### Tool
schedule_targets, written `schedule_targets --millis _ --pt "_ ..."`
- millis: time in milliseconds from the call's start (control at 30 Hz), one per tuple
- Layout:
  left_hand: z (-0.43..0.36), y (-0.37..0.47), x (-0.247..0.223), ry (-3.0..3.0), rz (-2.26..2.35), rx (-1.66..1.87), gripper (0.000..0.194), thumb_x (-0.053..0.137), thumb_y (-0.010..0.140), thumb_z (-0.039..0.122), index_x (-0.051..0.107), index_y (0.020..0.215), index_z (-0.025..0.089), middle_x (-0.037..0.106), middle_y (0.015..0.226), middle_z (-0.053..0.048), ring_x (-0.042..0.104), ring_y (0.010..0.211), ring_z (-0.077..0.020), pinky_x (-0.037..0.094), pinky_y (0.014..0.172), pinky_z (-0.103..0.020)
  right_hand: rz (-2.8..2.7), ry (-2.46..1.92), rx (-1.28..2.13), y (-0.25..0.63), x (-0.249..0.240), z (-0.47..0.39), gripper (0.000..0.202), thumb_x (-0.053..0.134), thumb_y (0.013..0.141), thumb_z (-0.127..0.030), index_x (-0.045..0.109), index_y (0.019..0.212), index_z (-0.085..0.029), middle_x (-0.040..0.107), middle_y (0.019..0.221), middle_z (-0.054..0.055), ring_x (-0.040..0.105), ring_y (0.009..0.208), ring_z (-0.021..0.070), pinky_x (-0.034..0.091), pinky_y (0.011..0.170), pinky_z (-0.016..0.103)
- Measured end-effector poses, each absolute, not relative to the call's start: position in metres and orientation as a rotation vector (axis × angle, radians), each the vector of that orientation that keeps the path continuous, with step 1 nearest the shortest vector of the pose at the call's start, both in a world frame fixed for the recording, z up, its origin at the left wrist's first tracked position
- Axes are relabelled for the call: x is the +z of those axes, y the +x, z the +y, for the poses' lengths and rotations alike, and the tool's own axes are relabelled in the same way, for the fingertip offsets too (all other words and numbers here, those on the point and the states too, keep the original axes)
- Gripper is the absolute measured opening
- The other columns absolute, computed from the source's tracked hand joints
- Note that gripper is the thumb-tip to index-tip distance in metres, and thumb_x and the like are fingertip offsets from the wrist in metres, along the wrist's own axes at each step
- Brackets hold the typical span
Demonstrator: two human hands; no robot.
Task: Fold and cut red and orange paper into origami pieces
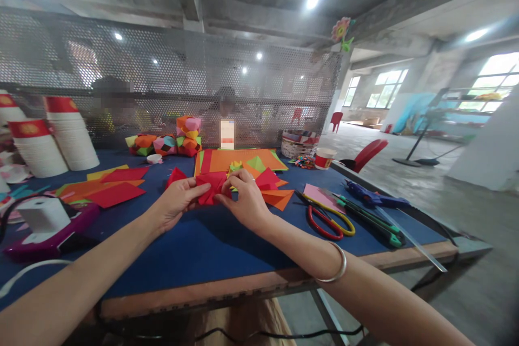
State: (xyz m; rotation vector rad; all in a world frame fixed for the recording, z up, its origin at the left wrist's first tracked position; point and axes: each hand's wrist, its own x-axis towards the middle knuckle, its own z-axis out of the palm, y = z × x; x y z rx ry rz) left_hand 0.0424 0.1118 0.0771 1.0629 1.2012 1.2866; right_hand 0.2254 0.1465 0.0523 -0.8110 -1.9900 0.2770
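Note:
A folded red paper piece (210,189) is held up over the blue table (194,254) between my two hands. My left hand (176,203) pinches its left side, with the thumb lying across the front. On the right side, my right hand (243,197) grips the paper between thumb and fingers; a silver bangle circles that wrist. Behind the hands lie orange sheets (221,162) and small yellow and green folded pieces. More red and orange folded pieces (278,198) lie just right of my right hand.
Scissors (326,221), green cutters (375,220), a blue glue gun (371,194) and a metal ruler (413,240) lie right. Paper cups (71,135), loose coloured sheets (117,194) and a purple power strip (52,232) are left. Paper balls (188,135) and a basket (300,144) stand behind.

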Motion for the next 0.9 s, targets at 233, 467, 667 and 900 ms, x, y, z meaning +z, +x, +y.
schedule_targets --millis 233,467,667,900 --pt "0.1114 0.0432 0.0783 1.102 1.164 1.284 0.037 0.101 0.052 0.029 0.075 0.075 0.015 0.075 0.065 0.0 0.065 0.055 -0.01 0.048 0.052 -0.017 -1.856 -0.876 0.439 0.2221 0.0517 0.1491 0.04 0.091 0.073 -0.023 0.056 0.091 -0.022 0.062 0.103 0.005 0.063 0.101 0.0236 0.054 0.096 0.044" --pt "0.1069 0.0481 0.0811 1.12 1.097 1.268 0.051 0.103 0.046 0.027 0.08 0.089 0.016 0.082 0.078 -0.005 0.074 0.068 -0.0182 0.06 0.068 -0.026 -1.749 -0.948 0.75 0.2205 0.0466 0.1532 0.061 0.09 0.069 -0.033 0.051 0.116 -0.021 0.066 0.091 0.0 0.067 0.082 0.0202 0.057 0.08 0.038" --pt "0.111 0.0452 0.076 1.151 1.087 1.291 0.056 0.104 0.046 0.031 0.08 0.094 0.015 0.083 0.079 -0.007 0.077 0.072 -0.0206 0.06 0.067 -0.026 -1.893 -0.882 0.807 0.2219 0.0508 0.1504 0.026 0.082 0.08 -0.033 0.067 0.096 -0.019 0.072 0.085 0.002 0.067 0.078 0.0193 0.053 0.073 0.032" --pt "0.112 0.044 0.0762 1.172 1.071 1.308 0.061 0.105 0.043 0.032 0.079 0.096 0.016 0.083 0.076 -0.004 0.077 0.069 -0.0181 0.059 0.067 -0.024 -1.826 -0.77 0.952 0.2226 0.0488 0.155 0.015 0.079 0.082 -0.032 0.077 0.086 -0.018 0.072 0.077 0.0 0.059 0.068 0.0157 0.047 0.065 0.027"
